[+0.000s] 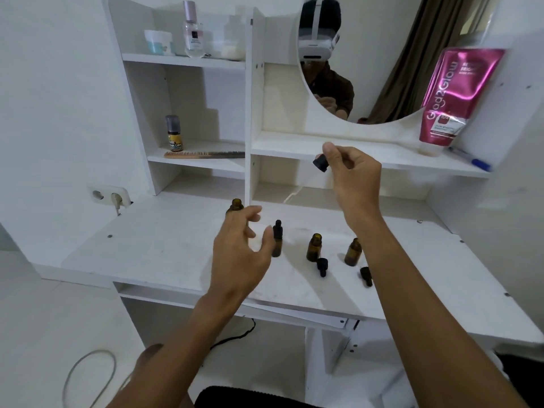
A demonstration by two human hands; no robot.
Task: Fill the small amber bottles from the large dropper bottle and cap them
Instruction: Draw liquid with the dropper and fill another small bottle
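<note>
From the head camera, your right hand is raised above the white desk top, thumb and fingers pinched on a black rubber-bulbed dropper cap; a thin glass pipette seems to trail down from it, too blurred to be sure. Held that high, it is probably clear of the bottle necks before being aimed. Your left hand hovers half open and empty, fingers curled just beside a small amber glass bottle wearing its black dropper cap, likely ready to steady it. Behind the fingers stands an open amber bottle, apparently the large source. Two more small open amber bottles wait to the right, each with a loose black cap lying just beside it, handy for closing.
</note>
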